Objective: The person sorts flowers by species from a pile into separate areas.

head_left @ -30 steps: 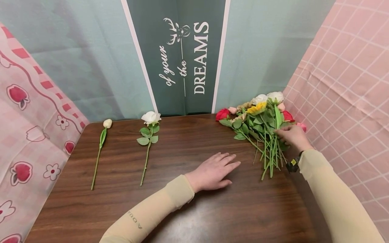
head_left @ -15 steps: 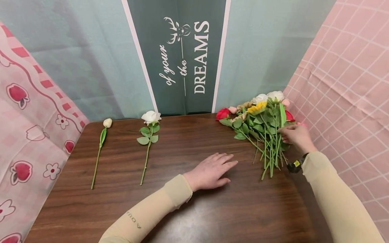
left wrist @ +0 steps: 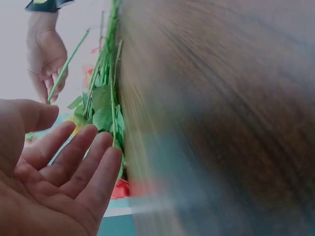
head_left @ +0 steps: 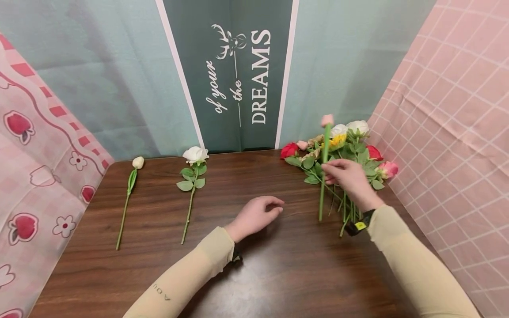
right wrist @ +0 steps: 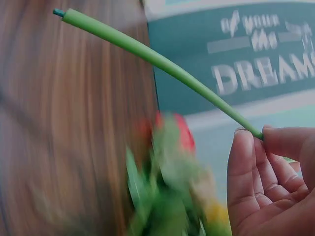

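Note:
My right hand (head_left: 350,181) pinches the green stem of a pink tulip (head_left: 325,152) between thumb and fingers, held up in front of the flower pile. In the right wrist view the tulip's stem (right wrist: 162,61) runs out from the fingertips, while its bloom is out of that view. My left hand (head_left: 254,216) hovers over the middle of the table with fingers loosely bent, holding nothing. The left wrist view shows its palm (left wrist: 64,182) and relaxed fingers. A heap of mixed flowers (head_left: 358,154) lies at the back right, with red, white, yellow and pink blooms.
A white tulip (head_left: 128,198) and a white rose (head_left: 191,194) lie apart on the left of the brown wooden table (head_left: 151,274). A green printed curtain (head_left: 238,88) hangs behind, and a pink checked cloth (head_left: 449,132) borders the right side.
My right hand has drawn the pink tulip out of the heap, lifting it and moving left. My left hand has risen and shifted slightly left, its fingers now more bent.

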